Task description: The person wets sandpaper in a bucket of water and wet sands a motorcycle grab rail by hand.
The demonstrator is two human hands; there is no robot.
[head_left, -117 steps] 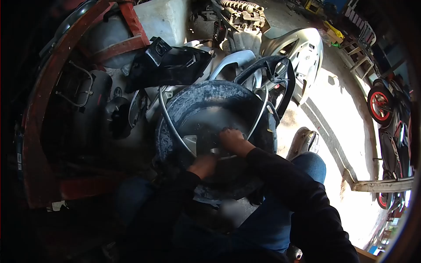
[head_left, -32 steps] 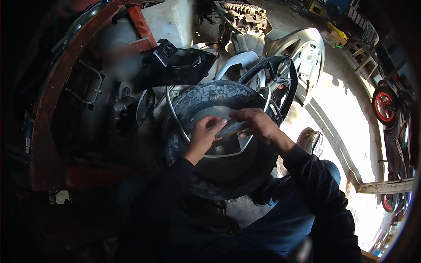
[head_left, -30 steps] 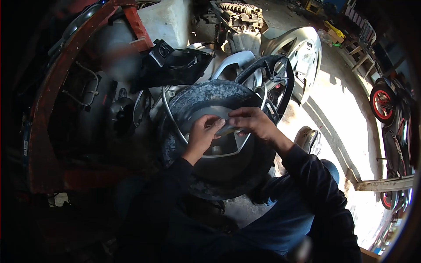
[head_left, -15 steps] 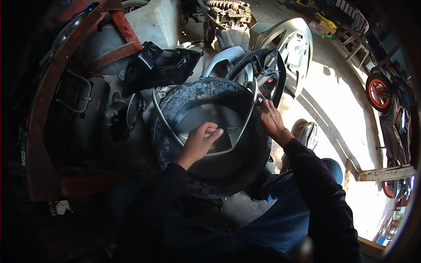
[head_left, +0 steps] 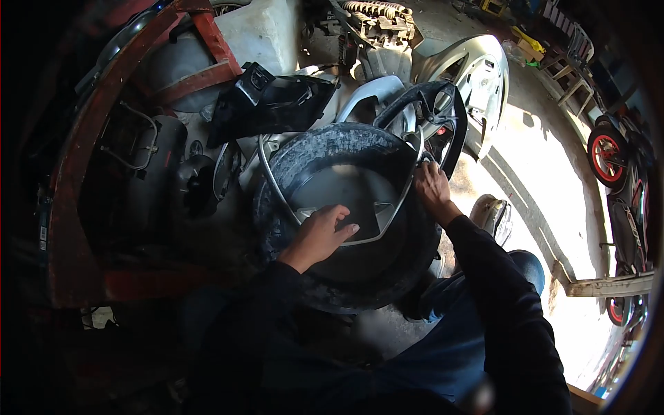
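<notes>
A bent silver metal rail (head_left: 397, 209), U-shaped with small flat brackets, lies across the mouth of a round black rubber tub (head_left: 332, 142). Greyish liquid (head_left: 342, 181) seems to fill part of the tub. My right hand (head_left: 433, 188) is closed at the rail's right arm, its fingertips on a small shiny piece there that looks like a bracket. Over the lower left bend of the rail hovers or rests my left hand (head_left: 321, 235). Its thumb and index finger are apart with nothing visible between them; the other fingers are hidden.
Black plastic fairing (head_left: 270, 104), a white curved panel (head_left: 370, 93) and a silver body panel (head_left: 487, 69) lie beyond the tub. A red metal frame (head_left: 72, 180) stands left. At far right are a motorcycle wheel with a red rim (head_left: 606, 155) and a wooden beam (head_left: 609, 285).
The whole view has shifted, so everything sits slightly further right. My left thumb and index finger have spread further apart. My right hand stays at the rail's right arm.
</notes>
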